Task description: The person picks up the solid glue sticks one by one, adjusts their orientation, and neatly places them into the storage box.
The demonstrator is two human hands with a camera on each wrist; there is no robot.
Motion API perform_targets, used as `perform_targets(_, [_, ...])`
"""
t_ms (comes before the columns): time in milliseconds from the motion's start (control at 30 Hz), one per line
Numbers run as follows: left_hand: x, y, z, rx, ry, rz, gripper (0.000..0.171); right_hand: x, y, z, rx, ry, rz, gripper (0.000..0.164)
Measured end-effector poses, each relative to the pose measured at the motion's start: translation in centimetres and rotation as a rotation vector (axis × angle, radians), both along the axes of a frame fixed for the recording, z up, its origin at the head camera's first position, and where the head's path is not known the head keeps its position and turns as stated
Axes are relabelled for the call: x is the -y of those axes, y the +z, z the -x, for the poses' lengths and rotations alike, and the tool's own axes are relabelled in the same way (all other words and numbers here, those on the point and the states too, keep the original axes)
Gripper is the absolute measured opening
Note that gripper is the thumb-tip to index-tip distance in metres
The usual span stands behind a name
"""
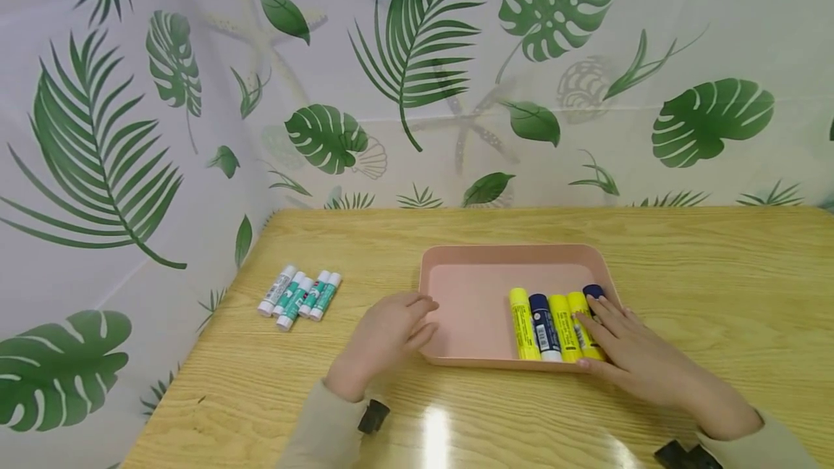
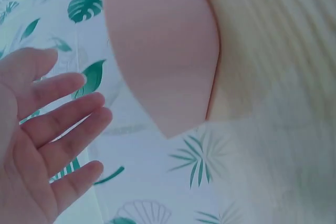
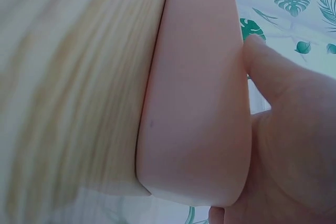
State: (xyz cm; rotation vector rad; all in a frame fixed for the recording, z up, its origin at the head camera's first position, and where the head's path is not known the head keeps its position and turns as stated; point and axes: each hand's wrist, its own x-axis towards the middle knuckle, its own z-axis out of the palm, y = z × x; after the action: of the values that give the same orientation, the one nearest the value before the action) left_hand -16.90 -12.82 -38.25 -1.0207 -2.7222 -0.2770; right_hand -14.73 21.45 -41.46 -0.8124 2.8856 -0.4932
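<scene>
A shallow pink tray (image 1: 465, 295) lies on the wooden table. Inside its right half several glue sticks stand side by side in a row: a yellow glue stick (image 1: 524, 324) at the left, then a dark blue glue stick (image 1: 544, 328), more yellow ones and another blue one partly covered by fingers. My right hand (image 1: 628, 353) lies over the tray's front right corner, its extended fingers on the rightmost sticks. In the right wrist view its thumb (image 3: 268, 66) is at the rim. My left hand (image 1: 391, 331) hovers at the tray's left side, fingers loosely spread and holding nothing.
Left of the tray, on the table (image 1: 215, 396), several smaller green-and-white glue sticks (image 1: 296, 302) lie together, with a whiter one (image 1: 276, 290) at their left end. A leaf-printed cloth (image 1: 443, 78) hangs behind the table's back edge and along its left side.
</scene>
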Motion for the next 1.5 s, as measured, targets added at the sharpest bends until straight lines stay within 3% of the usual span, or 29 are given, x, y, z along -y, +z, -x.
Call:
perform_targets(133, [1.3,0.5,0.3,-0.076,0.124,-0.092,0.022,-0.1,0.1,-0.1,0.004,-0.005,0.005,0.069])
perform_targets(400, [4.3,1.2,0.7,-0.08,0.405,-0.21,0.02,-0.1,0.1,-0.2,-0.009,-0.003,0.017,0.068])
perform_targets(733, [7.0,1.0,1.5,-0.051,0.602,-0.289,0.017,-0.2,0.4,-0.2,0.006,-0.019,0.019,0.069])
perform_targets(1133, [8.9,-0.4,2.1,0.125,0.716,-0.23,0.024,0.0,0.5,-0.2,0.034,-0.034,0.035,0.072])
perform_targets(1500, [9.8,-1.3,2.4,0.168,0.721,-0.21,0.025,-0.1,0.4,-0.1,0.034,-0.037,0.049,0.074])
